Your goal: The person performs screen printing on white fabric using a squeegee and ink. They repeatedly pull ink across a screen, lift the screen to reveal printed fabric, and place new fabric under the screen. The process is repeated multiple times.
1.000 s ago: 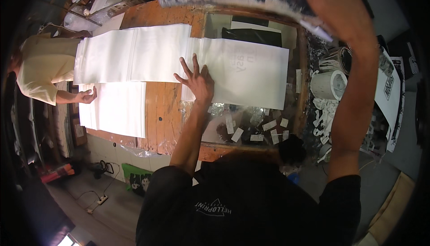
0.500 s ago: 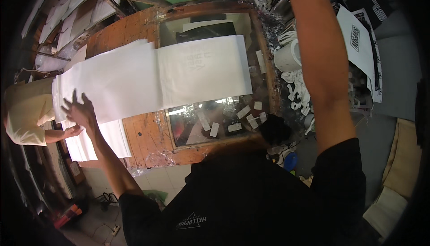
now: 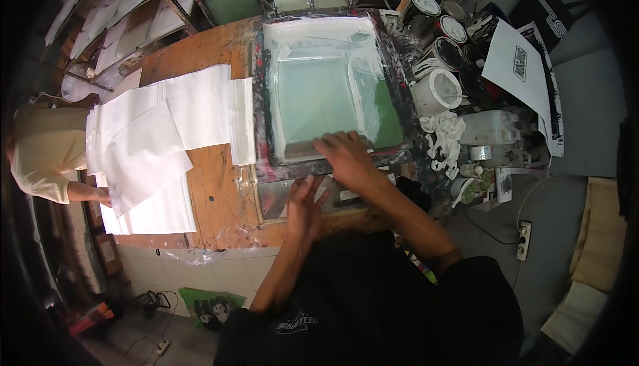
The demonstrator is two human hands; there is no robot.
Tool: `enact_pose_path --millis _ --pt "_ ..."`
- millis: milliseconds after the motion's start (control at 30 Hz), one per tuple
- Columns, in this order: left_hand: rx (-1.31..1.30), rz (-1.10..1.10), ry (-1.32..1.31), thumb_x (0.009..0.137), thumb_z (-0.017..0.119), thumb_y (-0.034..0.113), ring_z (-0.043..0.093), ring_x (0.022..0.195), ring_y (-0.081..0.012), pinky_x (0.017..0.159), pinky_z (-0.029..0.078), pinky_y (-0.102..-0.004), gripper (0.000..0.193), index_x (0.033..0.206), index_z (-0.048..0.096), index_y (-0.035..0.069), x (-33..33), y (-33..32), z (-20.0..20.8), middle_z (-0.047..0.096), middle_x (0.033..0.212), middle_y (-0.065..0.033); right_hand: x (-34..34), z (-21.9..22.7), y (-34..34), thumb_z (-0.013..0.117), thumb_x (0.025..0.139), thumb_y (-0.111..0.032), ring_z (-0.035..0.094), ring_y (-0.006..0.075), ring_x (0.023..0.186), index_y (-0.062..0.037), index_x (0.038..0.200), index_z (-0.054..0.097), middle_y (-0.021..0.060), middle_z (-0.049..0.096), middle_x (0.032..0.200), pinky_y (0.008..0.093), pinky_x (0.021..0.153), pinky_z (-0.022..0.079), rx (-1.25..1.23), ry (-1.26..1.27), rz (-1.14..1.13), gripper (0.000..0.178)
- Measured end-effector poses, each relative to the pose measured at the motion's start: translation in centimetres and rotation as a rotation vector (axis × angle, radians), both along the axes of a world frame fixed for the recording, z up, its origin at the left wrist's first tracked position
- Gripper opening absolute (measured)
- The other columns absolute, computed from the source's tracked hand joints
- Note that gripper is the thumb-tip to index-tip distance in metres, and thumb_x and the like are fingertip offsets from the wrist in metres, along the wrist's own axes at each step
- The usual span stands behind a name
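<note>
Wooden surface [image 3: 219,189] holds a framed screen [image 3: 313,96]; the right hand [image 3: 349,159] clasps a squeegee [image 3: 301,149] at its near end, the left hand [image 3: 304,209] nearer, fingers apart.

Right grip [image 3: 349,158] probably on squeegee [image 3: 301,149]

Pale green screen [image 3: 313,96], white sheets [image 3: 200,113]

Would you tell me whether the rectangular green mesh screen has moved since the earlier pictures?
Yes, downward: the green mesh screen, raised earlier at the far edge of the brown wooden table, now lies over its right part.
</note>
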State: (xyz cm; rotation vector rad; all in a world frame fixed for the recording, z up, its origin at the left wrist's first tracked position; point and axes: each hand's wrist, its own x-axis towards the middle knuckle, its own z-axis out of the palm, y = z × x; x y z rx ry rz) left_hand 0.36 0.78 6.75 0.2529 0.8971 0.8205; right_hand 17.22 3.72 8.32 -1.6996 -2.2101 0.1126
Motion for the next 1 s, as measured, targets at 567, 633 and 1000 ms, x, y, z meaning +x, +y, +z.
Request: enact_pose_path --millis 567,633,1000 --pt "-0.3 0.167 0.299 0.08 0.066 0.018 0.056 0.098 -0.0136 0.091 0.031 -0.0447 0.024 0.103 0.059 0.014 1.0 -0.2 -6.9 0.064 0.103 -0.0009 -1.3 -7.9 1.0 0.061 0.077 0.006 0.057 0.0314 0.121 -0.0087 0.129 0.06 0.0155 0.064 0.127 0.0535 0.102 0.033 -0.063 0.032 -0.101 0.053" --pt "-0.318 0.176 0.314 0.079 0.066 0.017 0.056 0.096 -0.0133 0.089 0.032 -0.0432 0.024 0.1 0.056 0.014 1.1 -0.3 -6.4 0.063 0.1 0.0001 -0.8 -8.5 4.1 0.059 0.079 0.006 0.059 0.032 0.12 -0.0081 0.127 0.061 0.0158 0.065 0.123 0.0538 0.101 0.034 -0.05 0.027 -0.117 0.05" --pt "-0.303 0.173 0.249 0.083 0.067 0.013 0.058 0.088 -0.012 0.081 0.039 -0.0345 0.029 0.106 0.051 0.015 0.4 -0.5 -6.1 0.062 0.094 0.0011 5.1 -6.4 18.4 0.058 0.082 0.002 0.068 0.0324 0.103 -0.0125 0.118 0.069 0.0102 0.072 0.104 0.057 0.087 0.045 -0.257 0.062 -0.155 0.039"
